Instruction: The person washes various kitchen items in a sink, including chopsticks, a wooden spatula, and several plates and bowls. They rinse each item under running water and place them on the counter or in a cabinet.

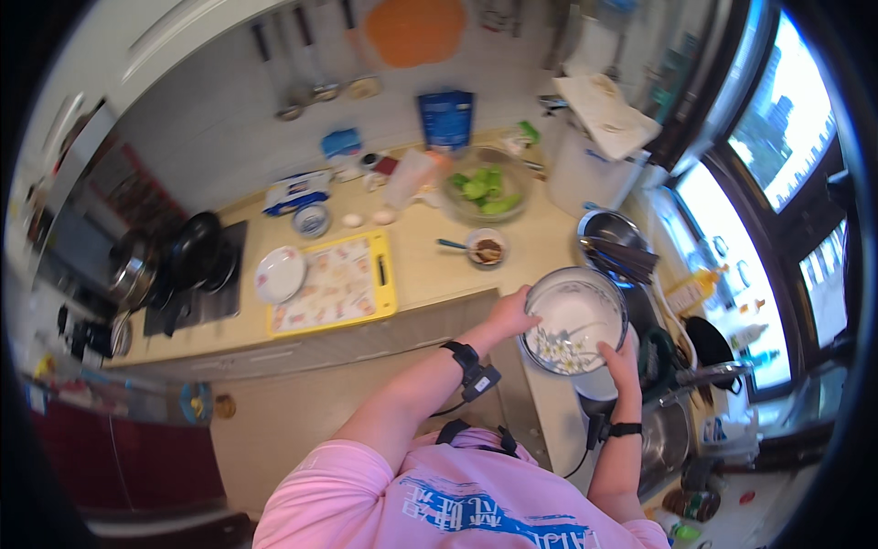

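A large white bowl [568,316] with a dark rim and painted flowers is held up near the counter corner. My left hand [514,312] grips its left rim, thumb over the edge. On the lower right side, my right hand [619,360] grips the same bowl, its thumb on the inner wall. Behind the bowl, a small bowl [503,241] of brown contents with a teal-handled spoon [453,243] stands on the counter. A glass bowl [473,206] of cut green vegetables [488,187] is farther back.
A yellow-edged cutting board [336,285] lies left, with a white plate [280,274] overlapping it. Two eggs [353,220] rest behind it. Pans [192,250] stand at the stove, far left. A metal pot [612,230] and the sink [665,439] are on the right.
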Tool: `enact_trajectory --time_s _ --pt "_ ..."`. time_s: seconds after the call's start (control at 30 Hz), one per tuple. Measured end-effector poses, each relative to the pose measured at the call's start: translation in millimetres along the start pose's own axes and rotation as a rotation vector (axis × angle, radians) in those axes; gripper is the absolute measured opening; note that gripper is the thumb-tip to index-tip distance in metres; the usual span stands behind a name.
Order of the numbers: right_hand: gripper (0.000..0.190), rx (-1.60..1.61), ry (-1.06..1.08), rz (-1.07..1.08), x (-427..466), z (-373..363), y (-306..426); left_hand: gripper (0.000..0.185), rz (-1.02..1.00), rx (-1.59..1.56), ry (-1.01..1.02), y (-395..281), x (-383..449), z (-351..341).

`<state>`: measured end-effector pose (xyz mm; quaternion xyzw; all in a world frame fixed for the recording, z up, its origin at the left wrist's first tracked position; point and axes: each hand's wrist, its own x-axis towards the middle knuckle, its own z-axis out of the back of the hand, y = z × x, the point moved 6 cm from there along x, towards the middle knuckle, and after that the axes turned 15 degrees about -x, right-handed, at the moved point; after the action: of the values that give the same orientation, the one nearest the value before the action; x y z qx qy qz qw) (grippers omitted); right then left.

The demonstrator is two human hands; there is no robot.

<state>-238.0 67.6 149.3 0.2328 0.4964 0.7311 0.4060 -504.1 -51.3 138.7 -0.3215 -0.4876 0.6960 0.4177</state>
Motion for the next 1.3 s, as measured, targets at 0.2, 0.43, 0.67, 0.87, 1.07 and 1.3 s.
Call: enact_trajectory --time_s 0.2,0.43,0.67,0.87,1.07,1.3 --pt "0.057 -0.008 0.273 -0.085 -16.1 -112.8 24.9 0.075 0.168 -0.013 -0.136 56.9 -86.4 103.6" --pt "0.061 -0.125 0.515 0.029 -65.7 -302.3 77.4 0.071 0.290 -0.091 -0.355 119.4 -259.4 254.2" --pt "0.050 0.126 0.845 -0.130 -187.7 -525.7 108.2 0.068 0.612 -0.275 -0.595 167.4 -475.3 412.8" --pt "0.046 0.199 1.071 -0.231 -285.2 -670.4 155.4 0.067 0.388 -0.794 -0.951 264.7 -609.9 493.2" --pt "0.046 0.128 1.192 -0.249 -302.1 -764.2 183.5 0.068 0.532 -0.970 -1.099 366.0 -677.1 536.5" --pt "0.049 0.035 1.218 -0.205 -270.8 -832.4 187.8 0.057 0.881 -0.517 -0.996 550.9 -722.0 602.3"
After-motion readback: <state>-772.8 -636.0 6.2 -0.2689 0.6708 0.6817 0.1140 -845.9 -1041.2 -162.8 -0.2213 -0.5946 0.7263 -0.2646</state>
